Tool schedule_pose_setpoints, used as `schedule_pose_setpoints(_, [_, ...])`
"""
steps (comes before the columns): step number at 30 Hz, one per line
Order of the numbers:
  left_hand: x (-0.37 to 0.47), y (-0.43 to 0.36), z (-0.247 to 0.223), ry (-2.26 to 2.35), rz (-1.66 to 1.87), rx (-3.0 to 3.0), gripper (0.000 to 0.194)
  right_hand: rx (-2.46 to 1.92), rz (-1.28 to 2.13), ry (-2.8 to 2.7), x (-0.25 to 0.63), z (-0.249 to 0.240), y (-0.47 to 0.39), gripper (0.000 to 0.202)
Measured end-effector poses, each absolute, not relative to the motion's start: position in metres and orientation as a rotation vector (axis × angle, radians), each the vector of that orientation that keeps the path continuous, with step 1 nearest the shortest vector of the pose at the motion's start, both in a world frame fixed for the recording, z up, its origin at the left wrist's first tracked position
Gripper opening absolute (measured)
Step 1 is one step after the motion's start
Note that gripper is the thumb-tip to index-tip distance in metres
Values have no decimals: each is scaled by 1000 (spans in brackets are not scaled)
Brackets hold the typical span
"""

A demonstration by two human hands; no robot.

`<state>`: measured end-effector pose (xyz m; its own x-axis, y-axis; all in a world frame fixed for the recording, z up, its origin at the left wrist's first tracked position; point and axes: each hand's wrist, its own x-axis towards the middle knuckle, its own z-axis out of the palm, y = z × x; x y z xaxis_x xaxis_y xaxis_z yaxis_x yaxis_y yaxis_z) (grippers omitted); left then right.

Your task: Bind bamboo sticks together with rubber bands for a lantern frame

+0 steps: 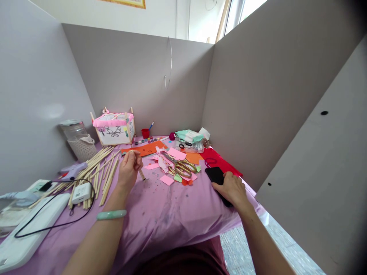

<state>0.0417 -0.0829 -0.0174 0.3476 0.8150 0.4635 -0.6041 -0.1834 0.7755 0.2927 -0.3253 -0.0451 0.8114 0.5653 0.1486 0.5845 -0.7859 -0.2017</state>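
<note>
My left hand (129,168) is closed in a pinch above the pink-purple tablecloth. A short, thin wooden stick (142,174) with a dark end slants down from it. My right hand (233,188) grips the near right side of a black smartphone (215,175) that lies at the table's right. Between the hands sit gold-handled scissors (185,167) on a heap of pink paper scraps (164,162). Several pink paper pieces (166,180) and green and orange bits lie around them.
Loose wooden sticks (109,179), a purple glue gun (75,170), a white charger (82,193) with a black cable and a lidded jar (78,139) are at left. A paper lantern-like box (114,131), red cup (145,133) and wipes pack (189,135) stand at the back. Grey partitions (143,72) enclose the table.
</note>
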Motion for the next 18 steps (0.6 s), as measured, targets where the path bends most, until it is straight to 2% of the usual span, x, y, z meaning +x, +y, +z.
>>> schedule_pose_setpoints(8, [40, -85, -15, 220, 1265, 1212, 23, -2738, -135, -888, 290, -53, -333, 65])
schedule_pose_setpoints(18, [39, -86, -14, 221, 1253, 1216, 23, -2742, -181, -860, 285, -50, -330, 59])
